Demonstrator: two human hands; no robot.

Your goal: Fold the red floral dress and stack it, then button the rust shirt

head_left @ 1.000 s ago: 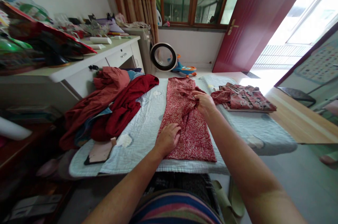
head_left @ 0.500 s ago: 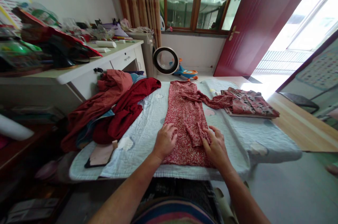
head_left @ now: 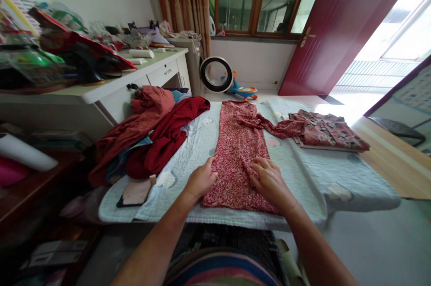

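A red floral-print garment lies lengthwise on the quilted light-blue cover, partly folded. One sleeve stretches right and touches a stack of folded patterned clothes. At the garment's left edge, my left hand has its fingers curled together on the fabric. My right hand rests on the garment's lower right part, fingers stretched over the cloth beside a crease. The fabric under both palms is hidden.
Rumpled dark red and rust-coloured clothes are heaped at the left, near a phone-like flat case. Beyond them stands a cluttered white desk. A washing machine with its round door open and a toy ride-on are behind.
My left hand has shifted outward to the garment's left edge. My right hand has moved inward over the cloth, and the folded flap at the lower right now lies flatter.
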